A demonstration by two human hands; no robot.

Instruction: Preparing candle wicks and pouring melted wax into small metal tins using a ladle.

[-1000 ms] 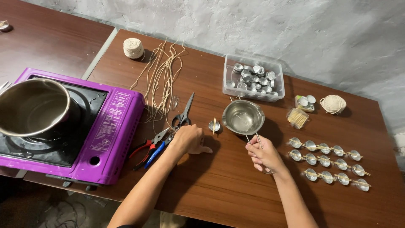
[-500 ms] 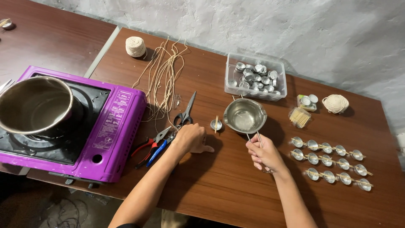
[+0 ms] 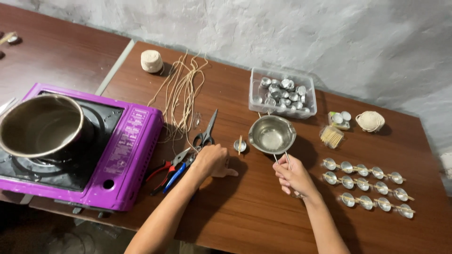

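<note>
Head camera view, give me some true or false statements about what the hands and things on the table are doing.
1. The right hand holds the wire handle of the small steel pan. True.
2. The left hand holds the scissors. False: they lie beside it.
3. The clear tub holds metal cups. True.
4. The big pot sits on the table. False: it sits on the purple stove.

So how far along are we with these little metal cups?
Three rows of small metal cups already lie at the right with sticks across them. The right hand grips the wire handle of the small steel pot; the left hand rests by one single cup with a stick. A clear tub of cups remains unplaced.
</note>
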